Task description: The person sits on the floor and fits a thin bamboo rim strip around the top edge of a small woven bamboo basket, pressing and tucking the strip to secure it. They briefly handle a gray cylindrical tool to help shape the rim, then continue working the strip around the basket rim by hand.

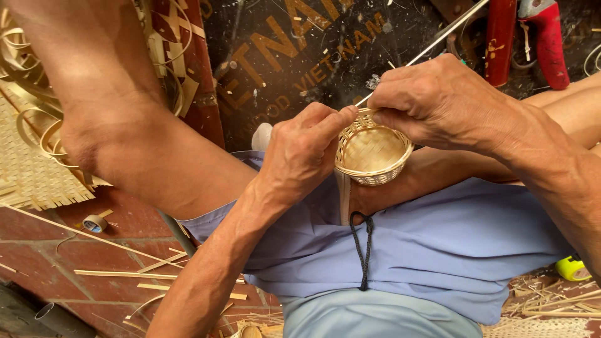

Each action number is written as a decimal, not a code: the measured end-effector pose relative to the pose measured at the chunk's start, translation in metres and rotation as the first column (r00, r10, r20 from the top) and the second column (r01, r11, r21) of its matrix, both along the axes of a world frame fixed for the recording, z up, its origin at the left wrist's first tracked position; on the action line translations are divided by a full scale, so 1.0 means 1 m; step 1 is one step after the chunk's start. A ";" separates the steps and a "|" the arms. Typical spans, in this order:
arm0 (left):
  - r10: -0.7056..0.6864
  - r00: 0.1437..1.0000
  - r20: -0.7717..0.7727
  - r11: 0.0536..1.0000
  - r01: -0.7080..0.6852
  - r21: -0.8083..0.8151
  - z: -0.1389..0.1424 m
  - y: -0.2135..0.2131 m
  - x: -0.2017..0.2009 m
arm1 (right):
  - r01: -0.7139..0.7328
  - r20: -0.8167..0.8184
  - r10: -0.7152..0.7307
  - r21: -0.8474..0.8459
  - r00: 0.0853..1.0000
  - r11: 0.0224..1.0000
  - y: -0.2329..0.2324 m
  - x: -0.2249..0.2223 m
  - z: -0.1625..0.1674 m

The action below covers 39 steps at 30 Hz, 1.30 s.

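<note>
Head view — both hands, left hand (pixel 300 153) and right hand (pixel 438 100), pinch small woven basket (pixel 370 150) rim.

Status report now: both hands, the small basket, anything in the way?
Left hand pinching rim of small woven basket. Right hand gripping far rim, thin strip sticking out. Nothing in the way.

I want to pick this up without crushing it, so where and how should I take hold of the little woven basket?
Grip the small woven basket by its thick bound rim, pinching from the two opposite sides, as the left hand and right hand do now. It sits mouth up, so the rim is exposed and likely stiffer than the openwork wall.
</note>
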<state>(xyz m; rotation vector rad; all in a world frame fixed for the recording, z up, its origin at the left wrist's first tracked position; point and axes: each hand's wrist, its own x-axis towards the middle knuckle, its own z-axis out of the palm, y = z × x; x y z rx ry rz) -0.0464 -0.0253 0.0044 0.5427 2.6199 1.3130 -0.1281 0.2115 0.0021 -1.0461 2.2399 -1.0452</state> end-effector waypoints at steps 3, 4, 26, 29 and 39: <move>-0.007 1.000 0.028 0.999 0.008 -0.033 0.001 0.001 0.000 | 0.004 0.009 -0.004 -0.022 1.000 1.000 0.002 0.002 -0.002; -0.019 1.000 0.024 0.998 0.020 -0.059 0.002 0.001 -0.001 | -0.002 0.004 0.002 -0.016 1.000 1.000 0.002 0.002 -0.003; -0.044 0.936 -0.350 0.982 -0.023 -0.185 0.014 0.012 0.025 | 0.016 -0.462 0.002 0.035 0.887 0.999 -0.016 0.008 0.055; -0.080 0.934 -0.348 0.979 0.008 -0.204 0.009 0.013 0.032 | 0.026 -0.680 -0.029 -0.015 0.733 1.000 -0.011 0.001 0.072; 0.146 0.979 -0.146 0.988 -0.151 -0.025 0.014 0.022 0.044 | 0.058 -0.250 0.011 0.265 0.968 0.963 0.002 0.021 0.044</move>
